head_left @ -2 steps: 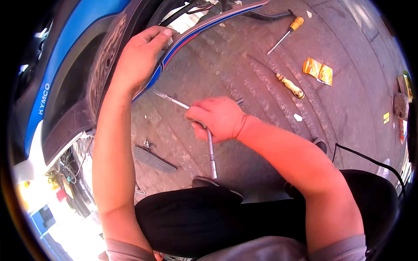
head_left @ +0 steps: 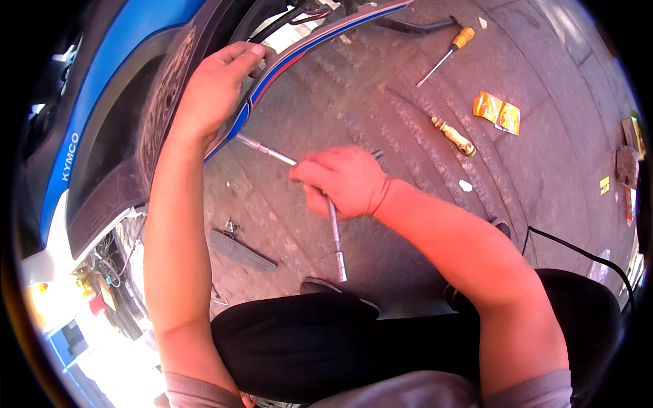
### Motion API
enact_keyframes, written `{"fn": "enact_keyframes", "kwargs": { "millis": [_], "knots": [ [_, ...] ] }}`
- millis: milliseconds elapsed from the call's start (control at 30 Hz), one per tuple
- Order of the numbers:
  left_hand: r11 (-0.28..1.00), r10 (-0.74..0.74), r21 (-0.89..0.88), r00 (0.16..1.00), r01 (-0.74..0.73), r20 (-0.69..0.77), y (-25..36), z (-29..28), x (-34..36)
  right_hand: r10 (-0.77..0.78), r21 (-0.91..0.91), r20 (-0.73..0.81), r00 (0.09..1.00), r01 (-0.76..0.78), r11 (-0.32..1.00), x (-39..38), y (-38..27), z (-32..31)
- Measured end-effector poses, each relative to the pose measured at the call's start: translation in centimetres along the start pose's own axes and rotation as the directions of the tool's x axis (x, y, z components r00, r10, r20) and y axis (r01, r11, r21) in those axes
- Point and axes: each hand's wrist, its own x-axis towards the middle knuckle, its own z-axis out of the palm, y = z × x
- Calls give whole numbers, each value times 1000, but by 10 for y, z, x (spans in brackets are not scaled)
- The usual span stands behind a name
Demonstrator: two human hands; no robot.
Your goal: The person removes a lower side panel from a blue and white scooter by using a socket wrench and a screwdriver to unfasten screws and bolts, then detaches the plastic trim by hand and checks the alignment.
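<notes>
The right hand [head_left: 345, 182] clamps the three-armed wrench [head_left: 337, 238], likely stiff, weighty, best held mid-hub; whether the left hand [head_left: 214, 85] grips, I cannot tell

Orange wrapper [head_left: 496, 112] and white scrap [head_left: 465, 185] on floor [head_left: 564, 156]

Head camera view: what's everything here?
Scooter: one, blue and black, left
Striped trim: one, blue and red, upper middle
Wrench: one, silver, in right hand
Screwdriver: one, yellow, upper right
Tool: one, yellowish, below screwdriver
Packet: one, orange, right
Cable: one, black, lower right
Flat part: one, dark, left floor
Scraps: several, pale, floor
Block: one, brown, right edge
Clutter: uncounted, mixed, lower left
Trousers: one, black, bottom
Shoes: two, dark, near trousers
Left hand: one, bare, beside trim
Right hand: one, bare, around wrench
</notes>
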Motion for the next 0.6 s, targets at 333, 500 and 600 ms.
{"fn": "enact_keyframes", "kwargs": {
  "millis": [333, 500, 600],
  "knots": [
    [970, -2, -240, 983, -44, -185, 36, 24, 17, 522, 280, -429, 737, -441, 853, 104, 0, -62],
    [884, -141, -465, 977, 51, -160, 55, 43, 19, 734, 631, -203, 648, -487, 604, 130, -3, -75],
    [832, -138, -545, 990, 98, -32, 38, 26, 26, 804, 830, -102, 586, -396, 393, 137, -14, -73]
  ]
}}
